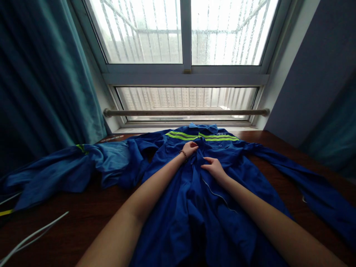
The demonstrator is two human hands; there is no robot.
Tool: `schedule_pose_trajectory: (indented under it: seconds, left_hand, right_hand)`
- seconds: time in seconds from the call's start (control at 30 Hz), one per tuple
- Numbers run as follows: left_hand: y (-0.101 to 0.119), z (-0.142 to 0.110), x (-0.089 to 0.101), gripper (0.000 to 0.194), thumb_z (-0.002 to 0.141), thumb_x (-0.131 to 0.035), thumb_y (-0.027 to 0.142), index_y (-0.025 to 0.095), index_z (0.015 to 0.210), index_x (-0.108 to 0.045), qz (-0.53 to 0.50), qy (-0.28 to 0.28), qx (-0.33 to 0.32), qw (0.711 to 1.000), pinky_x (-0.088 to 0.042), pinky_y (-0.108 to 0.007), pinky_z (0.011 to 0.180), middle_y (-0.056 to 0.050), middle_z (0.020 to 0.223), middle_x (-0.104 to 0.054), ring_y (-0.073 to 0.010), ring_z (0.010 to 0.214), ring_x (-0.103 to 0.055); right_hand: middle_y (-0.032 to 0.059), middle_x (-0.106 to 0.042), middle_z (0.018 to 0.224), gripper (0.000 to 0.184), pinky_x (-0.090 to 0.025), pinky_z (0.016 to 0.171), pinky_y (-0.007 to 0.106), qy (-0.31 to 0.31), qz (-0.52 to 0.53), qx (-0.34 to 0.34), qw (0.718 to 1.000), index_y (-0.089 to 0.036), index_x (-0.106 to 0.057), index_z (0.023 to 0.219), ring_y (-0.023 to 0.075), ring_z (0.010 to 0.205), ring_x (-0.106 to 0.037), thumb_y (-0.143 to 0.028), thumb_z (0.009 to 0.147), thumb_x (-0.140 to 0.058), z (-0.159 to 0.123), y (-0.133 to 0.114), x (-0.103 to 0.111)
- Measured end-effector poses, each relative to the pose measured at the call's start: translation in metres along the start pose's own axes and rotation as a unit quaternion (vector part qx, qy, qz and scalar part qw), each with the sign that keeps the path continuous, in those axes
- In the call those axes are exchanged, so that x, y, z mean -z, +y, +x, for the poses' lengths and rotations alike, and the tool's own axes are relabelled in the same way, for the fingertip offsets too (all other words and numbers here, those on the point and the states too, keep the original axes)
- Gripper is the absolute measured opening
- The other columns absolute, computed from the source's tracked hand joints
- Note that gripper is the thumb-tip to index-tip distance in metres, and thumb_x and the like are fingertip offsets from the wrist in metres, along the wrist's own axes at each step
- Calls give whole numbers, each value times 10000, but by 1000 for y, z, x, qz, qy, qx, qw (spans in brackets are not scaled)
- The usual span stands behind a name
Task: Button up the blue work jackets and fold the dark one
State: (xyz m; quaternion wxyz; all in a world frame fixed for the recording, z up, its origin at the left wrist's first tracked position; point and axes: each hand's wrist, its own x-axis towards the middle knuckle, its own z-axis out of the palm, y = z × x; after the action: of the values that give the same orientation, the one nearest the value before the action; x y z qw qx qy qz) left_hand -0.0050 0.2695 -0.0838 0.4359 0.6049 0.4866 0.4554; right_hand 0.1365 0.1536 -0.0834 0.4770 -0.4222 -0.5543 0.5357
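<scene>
A blue work jacket [228,178] with yellow-green and grey reflective stripes across the chest lies spread out, collar toward the window. My left hand [190,148], a beaded bracelet on its wrist, pinches the front opening just under the stripes. Lower and to the right, my right hand [215,168] has thumb and fingers closed on the jacket's front edge. Folds of cloth hide the exact fingertip contact of both hands. A thin pale line of trim runs down the cloth below my right hand. Both sleeves stretch outward to the sides.
The jacket rests on a dark brown wooden surface [75,230]. White cords [36,235] lie at the lower left. A horizontal rail [186,112] crosses in front of the window [187,79]. Teal curtains [55,74] hang at the left; a wall stands at the right.
</scene>
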Motion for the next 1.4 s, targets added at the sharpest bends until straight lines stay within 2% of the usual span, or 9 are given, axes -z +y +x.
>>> schedule_pose_trajectory:
  seconds: [0.13, 0.27, 0.43, 0.53, 0.77, 0.93, 1.1, 1.23, 1.4]
  left_hand:
    - [5, -36, 24, 172, 666, -624, 227, 106, 771, -559, -22, -19, 36, 999, -452, -241, 572, -69, 746, -640, -124, 626, -581]
    - [5, -72, 43, 296, 657, -637, 365, 109, 803, -601, -6, -60, 25, 998, -392, -192, 511, -51, 743, -629, -98, 603, -533]
    - [6, -92, 40, 347, 637, -649, 406, 107, 809, -615, 37, -124, -18, 991, -362, -190, 517, -17, 673, -590, -81, 562, -484]
    - [7, -94, 35, 342, 597, -681, 385, 105, 776, -602, 56, -144, -40, 987, -348, -190, 504, -11, 661, -578, -78, 547, -466]
    - [8, -104, 33, 236, 661, -636, 351, 127, 658, -564, 158, -83, -110, 978, -336, -191, 479, 6, 571, -548, -86, 525, -470]
    - [18, -111, 28, 207, 664, -643, 291, 134, 700, -513, 3, -103, -23, 994, -428, -221, 480, 4, 551, -581, -112, 491, -546]
    - [26, -113, 23, 281, 528, -743, 168, 109, 712, -538, -134, -104, 55, 984, -488, -237, 544, -7, 606, -621, -116, 543, -592]
    - [24, -116, 22, 282, 528, -747, 164, 96, 738, -573, -163, -105, 68, 979, -498, -234, 582, -30, 640, -646, -119, 576, -608]
    - [20, -119, 20, 265, 540, -740, 179, 87, 751, -610, -173, -105, 56, 978, -500, -235, 606, -55, 666, -664, -132, 603, -620]
  right_hand:
    - [25, -658, 754, 290, -467, 694, 316, -20, 63, -30, 997, -149, -640, 775, 192, 692, -603, -247, 509, -703, -3, -5, -2]
    - [28, -657, 818, 315, -469, 722, 309, -24, 79, -11, 997, -160, -628, 796, 188, 742, -605, -310, 539, -731, -6, -6, -5]
    - [4, -652, 809, 296, -466, 706, 280, 44, 98, 22, 994, -178, -606, 780, 159, 721, -598, -301, 547, -741, -7, -3, -3]
    - [9, -651, 754, 280, -463, 661, 273, 23, 85, -2, 996, -166, -630, 774, 155, 669, -593, -299, 549, -730, -8, -3, -4]
    - [46, -665, 797, 242, -453, 715, 304, 7, -64, 32, 997, -156, -690, 779, 196, 760, -602, -309, 592, -672, -8, -2, -11]
    - [65, -674, 796, 264, -460, 735, 312, -19, 32, -31, 999, -152, -695, 828, 204, 769, -614, -331, 645, -627, -6, -6, -7]
    - [75, -673, 780, 258, -479, 644, 258, -64, 155, -96, 981, -145, -689, 846, 167, 672, -621, -284, 631, -655, -8, -18, -3]
    - [65, -669, 710, 308, -466, 546, 256, -33, 106, -89, 990, -148, -685, 839, 164, 571, -606, -312, 579, -708, -10, -16, -3]
    - [56, -668, 719, 230, -465, 620, 278, 38, -74, 24, 996, -147, -686, 764, 192, 668, -613, -317, 609, -676, -10, -8, -6]
